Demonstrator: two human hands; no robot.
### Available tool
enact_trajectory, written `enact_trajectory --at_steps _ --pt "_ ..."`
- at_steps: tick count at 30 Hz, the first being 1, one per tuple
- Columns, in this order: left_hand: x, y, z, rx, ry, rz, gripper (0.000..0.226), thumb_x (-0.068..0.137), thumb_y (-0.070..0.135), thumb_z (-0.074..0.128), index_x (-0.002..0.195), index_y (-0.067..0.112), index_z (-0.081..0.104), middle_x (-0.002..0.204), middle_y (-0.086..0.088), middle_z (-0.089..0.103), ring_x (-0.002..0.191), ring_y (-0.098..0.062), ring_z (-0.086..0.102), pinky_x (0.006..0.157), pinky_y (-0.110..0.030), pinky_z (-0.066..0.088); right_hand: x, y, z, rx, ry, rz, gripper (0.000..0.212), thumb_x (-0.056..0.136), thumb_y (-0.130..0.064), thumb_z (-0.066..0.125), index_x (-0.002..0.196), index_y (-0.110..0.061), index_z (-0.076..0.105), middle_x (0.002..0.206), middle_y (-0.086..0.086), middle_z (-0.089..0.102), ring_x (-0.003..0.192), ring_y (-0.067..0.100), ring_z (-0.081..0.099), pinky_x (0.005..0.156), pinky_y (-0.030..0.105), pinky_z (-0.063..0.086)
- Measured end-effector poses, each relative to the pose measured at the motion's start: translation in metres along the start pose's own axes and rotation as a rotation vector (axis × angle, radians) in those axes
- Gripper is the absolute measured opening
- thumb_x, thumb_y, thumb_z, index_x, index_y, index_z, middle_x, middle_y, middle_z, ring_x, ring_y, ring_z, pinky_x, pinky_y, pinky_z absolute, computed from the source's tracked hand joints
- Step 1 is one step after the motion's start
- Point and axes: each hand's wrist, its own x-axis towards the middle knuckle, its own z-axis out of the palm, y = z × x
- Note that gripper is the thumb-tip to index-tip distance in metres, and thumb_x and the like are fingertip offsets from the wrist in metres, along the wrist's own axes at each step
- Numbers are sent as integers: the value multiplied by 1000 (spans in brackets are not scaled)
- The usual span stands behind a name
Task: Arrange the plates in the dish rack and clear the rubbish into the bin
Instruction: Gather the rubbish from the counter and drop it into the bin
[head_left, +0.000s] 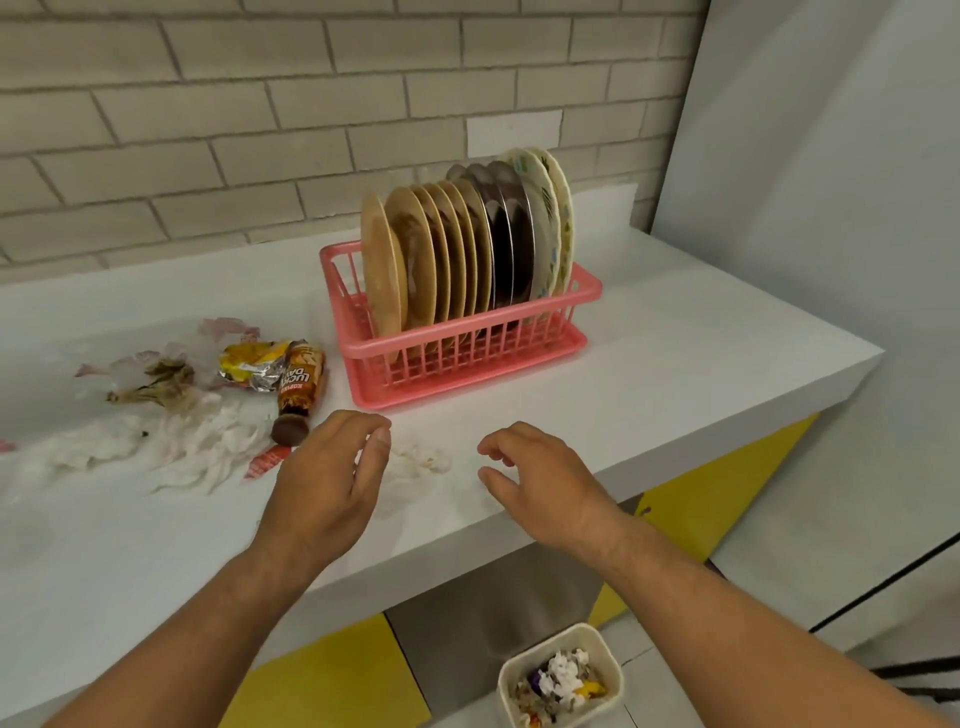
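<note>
The plates (457, 249) stand on edge in a row inside the pink dish rack (467, 353), far right on the white counter (701, 332). Left of the rack lie a brown bottle (301, 382), a foil wrapper (249, 364) and white tissues (156, 447). Left hand (327, 478) and right hand (540, 483) hover at the near edge, fingers loosely curled, gripping nothing, 1 crumpled tissue (421, 460) between them. The bin (576, 631) stands on the floor below.

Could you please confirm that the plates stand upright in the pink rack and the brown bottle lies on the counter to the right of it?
Not quite: the head view shows the bottle lying on the counter to the left of the rack, beside a wrapper. The plates do stand upright in the rack.
</note>
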Motion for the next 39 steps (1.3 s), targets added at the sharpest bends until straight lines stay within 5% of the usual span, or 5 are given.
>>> enact_trajectory --at_steps 11,17,23,31,39 --pt "19 -57 -13 -42 -104 28 40 94 44 33 107 20 62 103 9 60 93 -5 51 77 -19 39 63 -27 49 -118 -136 51 29 98 -26 46 124 -22 56 121 -2 58 110 20 50 92 34 43" --pt "32 -79 -11 -66 -185 55 29 97 35 41 114 22 61 111 10 59 96 -4 51 81 -20 42 85 -38 30 58 90 125 21 92 -15 48 107 -19 61 95 -8 55 87 13 53 73 24 41" --pt "47 -78 -7 -93 -232 147 26 97 28 46 116 22 62 113 9 59 103 -8 52 85 -19 38 89 -55 3 259 311 220 32 92 -7 44 94 -23 72 92 -7 57 90 14 58 83 34 52" --pt "37 -63 13 -22 -425 142 43 92 58 37 128 37 48 133 16 48 120 -5 43 96 -25 41 85 -57 -5 446 282 334 21 89 -16 62 106 -25 71 103 -10 66 92 9 62 77 23 51" --pt "43 -52 19 -9 -350 140 41 94 54 38 128 34 49 130 14 49 117 -5 44 94 -24 42 80 -54 -20 444 241 263 27 88 -34 65 114 -28 69 110 -15 66 102 0 58 86 20 45"
